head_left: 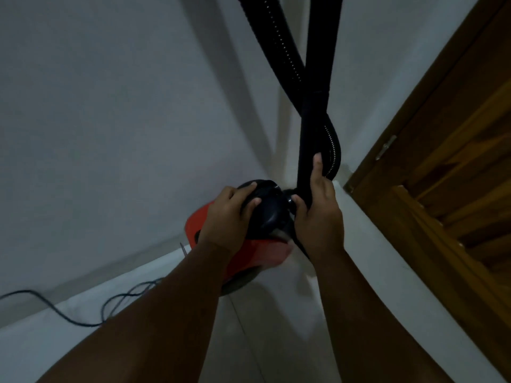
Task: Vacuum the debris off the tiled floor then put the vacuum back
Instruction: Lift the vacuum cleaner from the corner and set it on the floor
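A red canister vacuum (257, 252) with a black top sits on the tiled floor (276, 327) in a corner of white walls. My left hand (229, 217) grips the black top part of the vacuum (269, 205). My right hand (318, 205) holds the black tube where it meets the vacuum, thumb stretched up along it. The ribbed black hose (287, 59) crosses the tube and runs up out of view. No debris shows on the visible floor.
A dark power cord (69, 316) trails along the floor by the left wall. A wooden door (456, 150) with a metal latch (385, 147) stands at the right, close to the corner. White walls hem in the vacuum.
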